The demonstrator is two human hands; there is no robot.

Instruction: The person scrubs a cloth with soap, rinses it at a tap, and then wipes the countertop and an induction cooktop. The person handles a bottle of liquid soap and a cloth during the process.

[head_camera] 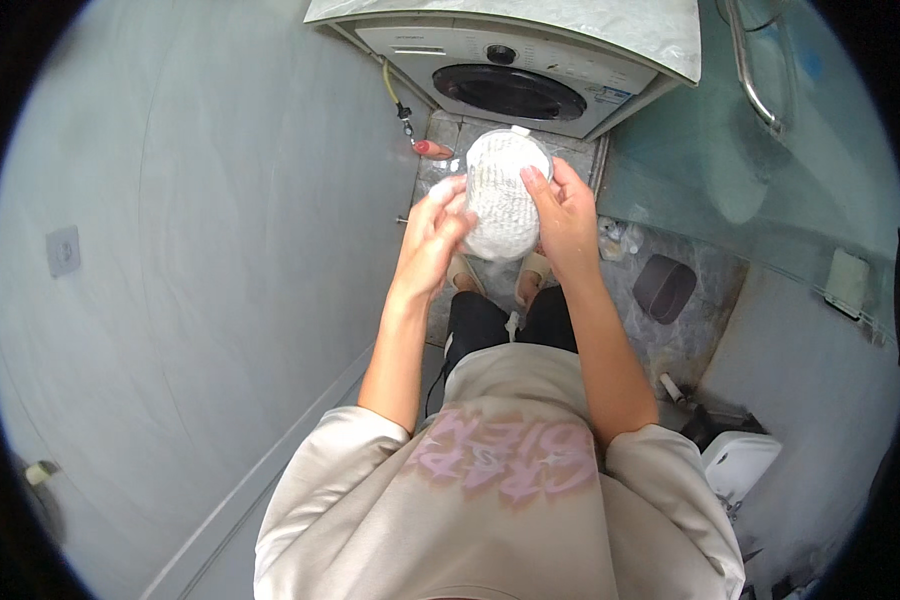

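A white oval pad with a ribbed, cloth-like face (504, 199) is held up between both hands, above the floor and in front of the washing machine. A small white tab stands out at its top edge. My right hand (568, 214) grips its right side, thumb on the face and fingers behind the rim. On the left edge rests my left hand (436, 232), with its fingers bent and white foam or a white covering on a fingertip. Whether the left fingers pinch the pad or only touch it I cannot tell.
A front-loading washing machine (506, 86) stands under a marbled counter (570, 22). Beside it a yellow hose (391, 82) runs down the left wall. At right are a glass panel (682, 180) with a metal handle (750, 86), a dark bin (664, 289) and a white basin (742, 461).
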